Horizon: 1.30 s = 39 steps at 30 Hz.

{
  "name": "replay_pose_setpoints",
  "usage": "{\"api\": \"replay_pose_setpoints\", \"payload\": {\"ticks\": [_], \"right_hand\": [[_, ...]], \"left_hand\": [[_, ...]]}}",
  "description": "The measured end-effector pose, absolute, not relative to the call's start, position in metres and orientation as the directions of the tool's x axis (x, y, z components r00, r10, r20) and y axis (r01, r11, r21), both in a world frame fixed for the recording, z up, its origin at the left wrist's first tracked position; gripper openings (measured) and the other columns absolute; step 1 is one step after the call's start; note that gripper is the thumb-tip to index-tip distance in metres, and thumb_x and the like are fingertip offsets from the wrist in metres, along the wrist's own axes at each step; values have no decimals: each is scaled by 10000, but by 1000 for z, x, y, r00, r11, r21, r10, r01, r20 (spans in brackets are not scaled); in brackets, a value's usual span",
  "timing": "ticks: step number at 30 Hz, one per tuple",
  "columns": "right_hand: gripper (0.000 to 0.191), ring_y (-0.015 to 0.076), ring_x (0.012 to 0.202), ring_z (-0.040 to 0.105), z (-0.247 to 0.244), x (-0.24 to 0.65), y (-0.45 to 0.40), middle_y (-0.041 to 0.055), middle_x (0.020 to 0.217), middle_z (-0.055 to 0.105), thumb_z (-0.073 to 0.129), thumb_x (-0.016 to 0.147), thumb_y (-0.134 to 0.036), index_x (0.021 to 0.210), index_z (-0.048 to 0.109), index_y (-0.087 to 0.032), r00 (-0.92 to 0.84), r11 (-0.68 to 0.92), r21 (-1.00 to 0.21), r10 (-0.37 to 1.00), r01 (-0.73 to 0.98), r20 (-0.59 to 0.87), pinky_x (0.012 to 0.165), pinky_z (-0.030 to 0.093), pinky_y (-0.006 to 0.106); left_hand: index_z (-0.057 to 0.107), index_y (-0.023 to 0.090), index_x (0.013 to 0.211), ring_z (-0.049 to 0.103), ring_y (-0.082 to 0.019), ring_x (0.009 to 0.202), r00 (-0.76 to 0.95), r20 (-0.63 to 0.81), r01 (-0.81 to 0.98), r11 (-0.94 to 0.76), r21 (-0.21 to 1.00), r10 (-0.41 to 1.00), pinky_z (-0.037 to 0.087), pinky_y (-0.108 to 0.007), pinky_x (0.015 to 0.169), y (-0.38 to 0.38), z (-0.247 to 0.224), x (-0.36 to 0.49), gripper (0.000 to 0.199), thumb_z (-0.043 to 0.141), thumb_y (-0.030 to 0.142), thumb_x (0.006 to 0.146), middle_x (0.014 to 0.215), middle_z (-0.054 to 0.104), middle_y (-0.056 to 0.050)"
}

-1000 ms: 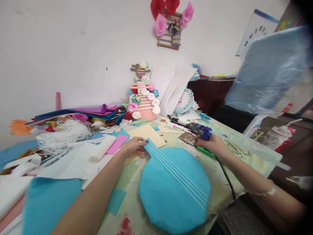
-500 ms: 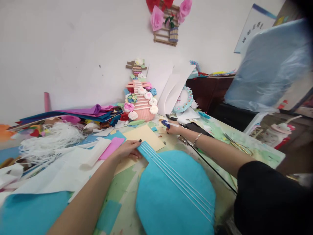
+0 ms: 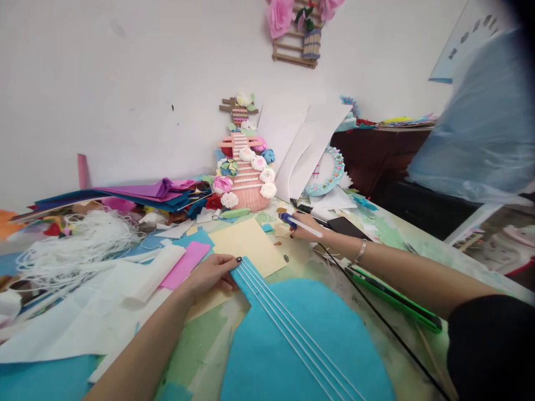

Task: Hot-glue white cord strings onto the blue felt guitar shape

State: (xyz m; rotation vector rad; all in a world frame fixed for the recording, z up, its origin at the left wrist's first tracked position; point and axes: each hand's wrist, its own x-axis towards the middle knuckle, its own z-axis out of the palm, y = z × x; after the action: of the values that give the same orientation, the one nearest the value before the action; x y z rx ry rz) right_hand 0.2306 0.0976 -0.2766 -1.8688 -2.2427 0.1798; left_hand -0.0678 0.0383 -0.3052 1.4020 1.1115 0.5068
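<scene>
A flat turquoise lute-shaped craft [image 3: 309, 340] lies at the front, white cords running lengthwise from its neck over the body. My left hand [image 3: 213, 274] pinches the end of that neck, thumb on top and fingers beneath. Farther off to the right, my right hand [image 3: 305, 227] is closed around a blue hot glue gun [image 3: 287, 219], with a whitish glue stick [image 3: 310, 228] jutting out behind. Its black cord [image 3: 376, 312] trails toward the lower right. Between the hands lies a cream paper sheet [image 3: 251, 245]. The right fingers are partly hidden.
A pink lute craft with paper flowers [image 3: 246, 178] leans on the wall. White string [image 3: 79, 242], papers and coloured sheets [image 3: 125, 195] crowd the left. A long green-and-black tool [image 3: 397, 303] lies under my right forearm. A round turquoise-rimmed craft [image 3: 330, 172] stands behind.
The view has shifted, and the turquoise lute sits lower in it. My left hand keeps its hold on the neck. The glue gun stays in my right hand, and the green tool shows more.
</scene>
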Motion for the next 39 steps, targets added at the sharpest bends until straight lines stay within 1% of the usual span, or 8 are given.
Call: {"api": "replay_pose_setpoints", "payload": {"ticks": [3, 8, 16, 21, 25, 30, 33, 39], "right_hand": [[264, 215, 784, 638, -266, 249, 82, 53, 853, 696, 633, 654, -136, 915, 642, -173, -145, 156, -255, 987, 954, 64, 636, 425, 239], [110, 189, 633, 610, -260, 281, 39, 11, 665, 650, 688, 598, -153, 686, 629, -185, -97, 86, -317, 995, 944, -19, 539, 401, 232], [133, 185, 634, 605, -279, 270, 5, 12, 636, 638, 680, 582, -106, 661, 597, -173, 13, 46, -517, 994, 855, 110, 562, 434, 234], [114, 160, 586, 577, -238, 275, -12, -3, 590, 586, 655, 596, -143, 640, 552, -166, 93, 109, -691, 964, 715, 248, 565, 458, 257], [163, 155, 620, 628, -203, 260, -38, 13, 662, 620, 649, 631, -202, 693, 499, -179, 117, 229, -788, 928, 571, 354, 603, 508, 265], [186, 133, 553, 617, -185, 209, -80, -9, 603, 610, 707, 564, -182, 669, 554, -163, 53, 332, -884, 928, 330, 368, 561, 505, 238], [127, 127, 542, 612, -186, 181, -95, -12, 564, 615, 692, 579, -175, 667, 603, -150, 12, 284, -887, 951, 365, 309, 529, 478, 214], [56, 129, 537, 611, -196, 153, -90, -24, 547, 608, 645, 593, -169, 610, 593, -159, 6, 349, -860, 926, 372, 378, 528, 480, 216]], "left_hand": [[678, 133, 797, 626, -124, 603, 454, -320, 312, 187, 931, 831, 493, -183, 522, 39, -305, -69, 451, 654, 579, 735, 730, 693, -56], [681, 126, 750, 620, -137, 571, 403, -318, 313, 197, 929, 858, 498, -211, 519, 38, -305, -64, 460, 717, 575, 657, 681, 686, -63], [689, 112, 742, 624, -155, 574, 376, -251, 355, 112, 928, 892, 497, -234, 538, 32, -304, -61, 449, 725, 545, 629, 676, 697, -94], [663, 153, 677, 617, -182, 559, 173, -42, 538, -59, 841, 984, 426, -236, 497, 28, -289, -61, 218, 679, 371, 691, 623, 668, -63], [685, 187, 637, 639, -208, 695, 100, 305, 553, -308, 775, 947, 406, -236, 552, 9, -261, -39, 124, 714, 307, 649, 765, 701, -64], [716, 143, 943, 454, -111, 424, 334, 233, 180, -304, 935, 913, 316, -230, 413, -46, -225, 2, 428, 690, 496, 702, 535, 545, -5], [693, 129, 824, 332, -56, 415, 409, 192, -17, -203, 979, 892, 245, -207, 400, -67, -217, 14, 432, 705, 535, 678, 497, 418, 37], [663, 118, 726, 336, -46, 443, 183, 187, -213, -147, 966, 965, 227, -198, 406, -61, -228, 16, 325, 768, 402, 609, 500, 457, 32]]}}
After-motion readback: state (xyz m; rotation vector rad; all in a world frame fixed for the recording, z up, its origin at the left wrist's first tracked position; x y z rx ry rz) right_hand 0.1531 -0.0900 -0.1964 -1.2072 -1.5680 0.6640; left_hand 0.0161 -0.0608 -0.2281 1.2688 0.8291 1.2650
